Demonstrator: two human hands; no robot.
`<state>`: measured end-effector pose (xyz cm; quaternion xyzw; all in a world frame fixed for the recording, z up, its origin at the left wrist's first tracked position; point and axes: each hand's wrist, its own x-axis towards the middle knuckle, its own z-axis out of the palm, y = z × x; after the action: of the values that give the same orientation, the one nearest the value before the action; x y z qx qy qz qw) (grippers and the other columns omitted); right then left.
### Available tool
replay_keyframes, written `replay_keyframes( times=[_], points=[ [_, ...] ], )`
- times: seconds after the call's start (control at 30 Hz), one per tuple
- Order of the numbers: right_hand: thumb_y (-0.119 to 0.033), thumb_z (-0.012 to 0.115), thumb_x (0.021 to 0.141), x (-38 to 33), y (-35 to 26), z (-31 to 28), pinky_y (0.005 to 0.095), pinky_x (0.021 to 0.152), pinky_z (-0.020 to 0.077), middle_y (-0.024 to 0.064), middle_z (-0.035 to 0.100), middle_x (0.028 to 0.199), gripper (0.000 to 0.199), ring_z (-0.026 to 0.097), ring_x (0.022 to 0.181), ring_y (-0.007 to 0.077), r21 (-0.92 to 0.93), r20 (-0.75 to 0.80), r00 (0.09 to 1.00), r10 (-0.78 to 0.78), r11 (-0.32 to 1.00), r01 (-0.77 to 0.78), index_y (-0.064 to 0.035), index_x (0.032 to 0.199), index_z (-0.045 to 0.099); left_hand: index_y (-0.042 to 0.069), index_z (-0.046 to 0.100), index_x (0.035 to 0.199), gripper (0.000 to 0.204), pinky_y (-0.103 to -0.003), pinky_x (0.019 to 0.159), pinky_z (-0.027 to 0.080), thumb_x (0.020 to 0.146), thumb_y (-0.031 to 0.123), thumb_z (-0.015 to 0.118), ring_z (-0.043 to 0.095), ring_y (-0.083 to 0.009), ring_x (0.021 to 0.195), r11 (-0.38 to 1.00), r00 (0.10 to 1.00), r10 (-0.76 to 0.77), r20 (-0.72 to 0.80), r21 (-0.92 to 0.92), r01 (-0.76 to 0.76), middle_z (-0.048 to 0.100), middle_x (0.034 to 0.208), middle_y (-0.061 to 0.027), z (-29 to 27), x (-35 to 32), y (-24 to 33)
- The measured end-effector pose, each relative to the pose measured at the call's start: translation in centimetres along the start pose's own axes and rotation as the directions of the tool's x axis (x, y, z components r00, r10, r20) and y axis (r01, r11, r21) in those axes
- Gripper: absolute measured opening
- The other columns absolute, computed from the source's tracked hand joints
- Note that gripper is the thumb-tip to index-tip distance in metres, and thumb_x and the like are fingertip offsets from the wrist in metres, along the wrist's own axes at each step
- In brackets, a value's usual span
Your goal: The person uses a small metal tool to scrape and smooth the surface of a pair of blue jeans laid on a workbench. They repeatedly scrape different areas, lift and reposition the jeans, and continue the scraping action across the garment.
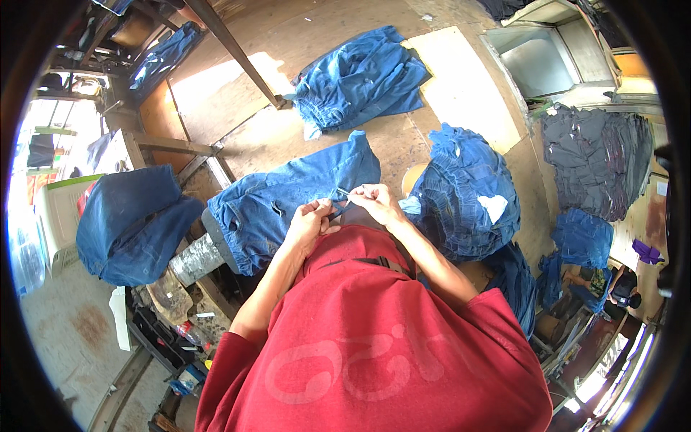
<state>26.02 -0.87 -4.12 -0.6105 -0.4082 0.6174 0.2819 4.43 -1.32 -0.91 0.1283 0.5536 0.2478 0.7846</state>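
Over a dark, padded, roll-shaped form in front of me lies a blue denim garment [299,180], pulled lengthwise. Close to my body, both hands meet beside its right end. My left hand [311,223] is closed, with thumb and fingers pinching a small strip of blue denim [337,210]. Just to its right, my right hand [374,201] is closed too, its fingertips on a thin, pale, stick-like thing [343,192]. That thing is too small to name.
Blue denim garments are piled on the right [468,194] and beyond the form [360,79]. Another denim piece [133,223] hangs at left, near a pale plastic chair [61,216]. Dark garments [597,158] are stacked far right. A wooden post [234,50] slants down at the upper left.
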Motion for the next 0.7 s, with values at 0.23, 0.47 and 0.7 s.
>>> replay_keyframes(
  times=[0.23,0.47,0.7],
  points=[
    [-0.028,0.076,0.095,-0.5,-1.1,0.5,0.0281,0.063,0.0431,-0.0048,0.058,0.071,0.023,0.049,0.068,0.0051,-0.334,0.140,0.977,-0.160,0.921,0.199,-0.0055,0.098,0.078,0.000,0.065,0.103,0.027,-0.029,0.067,0.062,0.110,0.026,0.061,0.044,-0.0054,0.054,0.990,0.999,0.035,0.011,0.138,-0.037,0.053,0.070,0.0023,0.9,-0.1,0.3],
    [-0.011,0.077,0.094,0.0,0.8,0.6,0.0285,0.073,0.0498,0.0028,0.075,0.089,0.022,0.062,0.080,0.0082,0.082,-0.030,0.998,-0.062,0.995,0.064,-0.0028,0.077,0.066,-0.003,0.065,0.106,0.025,-0.031,0.068,0.062,0.111,0.020,0.055,0.043,-0.0066,0.052,0.996,1.000,0.001,-0.030,0.092,0.002,0.053,0.070,0.0012,0.7,-0.3,0.7],
    [-0.007,0.078,0.094,-0.4,1.4,-0.1,0.0266,0.078,0.0519,0.0051,0.078,0.102,0.025,0.064,0.089,0.0073,0.152,0.113,0.993,0.015,0.988,-0.033,-0.0046,0.074,0.065,0.002,0.066,0.107,0.016,-0.033,0.070,0.063,0.107,0.016,0.058,0.043,-0.0070,0.050,0.999,0.999,-0.045,0.028,0.025,0.045,0.060,0.074,-0.0008,0.1,-0.2,0.9]
  ],
)
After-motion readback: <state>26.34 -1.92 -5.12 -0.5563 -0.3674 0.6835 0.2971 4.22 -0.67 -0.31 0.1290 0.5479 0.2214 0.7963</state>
